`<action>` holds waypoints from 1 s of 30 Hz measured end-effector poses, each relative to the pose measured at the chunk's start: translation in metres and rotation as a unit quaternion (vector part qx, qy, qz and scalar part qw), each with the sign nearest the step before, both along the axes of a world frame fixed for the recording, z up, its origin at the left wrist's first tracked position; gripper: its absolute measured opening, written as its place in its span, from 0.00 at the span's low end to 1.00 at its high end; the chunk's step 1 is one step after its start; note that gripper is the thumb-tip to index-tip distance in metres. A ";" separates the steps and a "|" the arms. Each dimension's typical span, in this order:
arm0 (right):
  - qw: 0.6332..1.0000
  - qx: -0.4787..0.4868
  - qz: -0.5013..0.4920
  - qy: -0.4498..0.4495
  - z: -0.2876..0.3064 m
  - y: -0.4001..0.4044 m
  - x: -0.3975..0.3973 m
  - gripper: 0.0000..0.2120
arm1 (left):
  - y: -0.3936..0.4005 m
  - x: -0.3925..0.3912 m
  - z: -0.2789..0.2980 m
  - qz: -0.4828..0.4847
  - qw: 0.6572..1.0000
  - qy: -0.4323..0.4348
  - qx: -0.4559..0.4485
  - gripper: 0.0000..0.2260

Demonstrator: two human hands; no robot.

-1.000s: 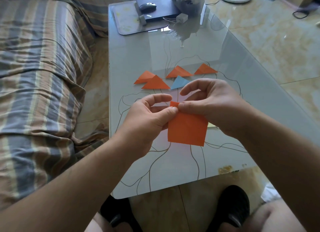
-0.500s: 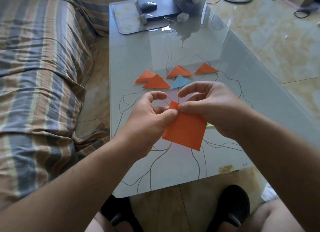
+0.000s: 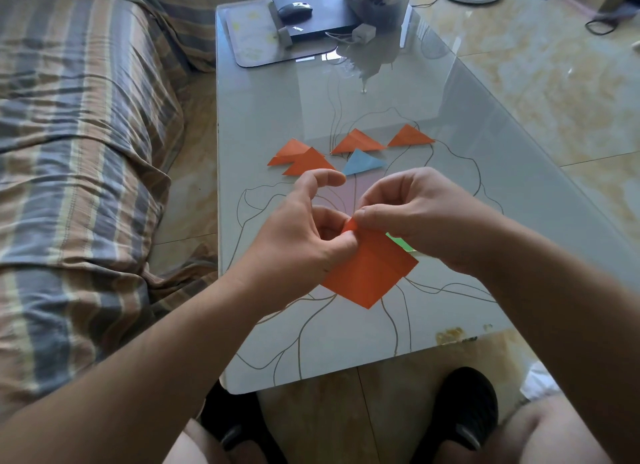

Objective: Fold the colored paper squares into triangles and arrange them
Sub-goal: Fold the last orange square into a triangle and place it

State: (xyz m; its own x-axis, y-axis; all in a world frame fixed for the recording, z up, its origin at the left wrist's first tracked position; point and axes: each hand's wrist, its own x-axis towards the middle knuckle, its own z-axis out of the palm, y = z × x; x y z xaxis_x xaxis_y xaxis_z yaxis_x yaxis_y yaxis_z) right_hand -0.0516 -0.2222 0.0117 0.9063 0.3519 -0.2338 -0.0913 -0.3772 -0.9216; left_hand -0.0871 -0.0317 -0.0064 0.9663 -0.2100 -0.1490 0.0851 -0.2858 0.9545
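Both hands (image 3: 360, 228) pinching orange paper square (image 3: 370, 273) above table (image 3: 270, 110)

Both forearms extended forward, hands met at centre. Left hand (image 3: 304, 235): thumb and fingertips pinched together, index finger raised, hooked. Right hand (image 3: 415, 214): fingers curled downward, thumb and index tip pressed against left fingertips.

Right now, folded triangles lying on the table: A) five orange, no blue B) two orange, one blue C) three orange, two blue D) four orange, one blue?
D: four orange triangles and one blue triangle lie on the glass table.
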 end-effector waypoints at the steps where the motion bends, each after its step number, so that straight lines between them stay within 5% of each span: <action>1: 1.000 0.000 -0.002 -0.006 0.000 0.000 0.000 0.06 | -0.001 0.000 0.000 0.000 1.000 -0.001 -0.005 0.25; 9: 0.999 0.044 -0.008 -0.009 -0.003 -0.002 0.002 0.06 | -0.001 -0.001 0.000 0.053 0.996 0.031 -0.071 0.22; 22: 1.000 0.017 0.006 -0.020 -0.008 -0.001 0.002 0.10 | 0.000 0.001 0.006 0.011 0.998 0.032 -0.061 0.34; 30: 0.997 0.075 -0.034 0.005 -0.010 -0.001 0.003 0.07 | 0.000 0.005 0.001 0.085 0.989 0.067 -0.100 0.27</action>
State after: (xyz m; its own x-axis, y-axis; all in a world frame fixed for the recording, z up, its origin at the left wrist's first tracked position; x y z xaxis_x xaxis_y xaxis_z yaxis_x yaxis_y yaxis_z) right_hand -0.0485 -0.2230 0.0020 0.9274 0.3213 -0.1917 -0.1207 -0.2280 -0.9661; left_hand -0.0819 -0.0314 -0.0055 0.9647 -0.0837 -0.2498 0.2450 -0.0632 0.9675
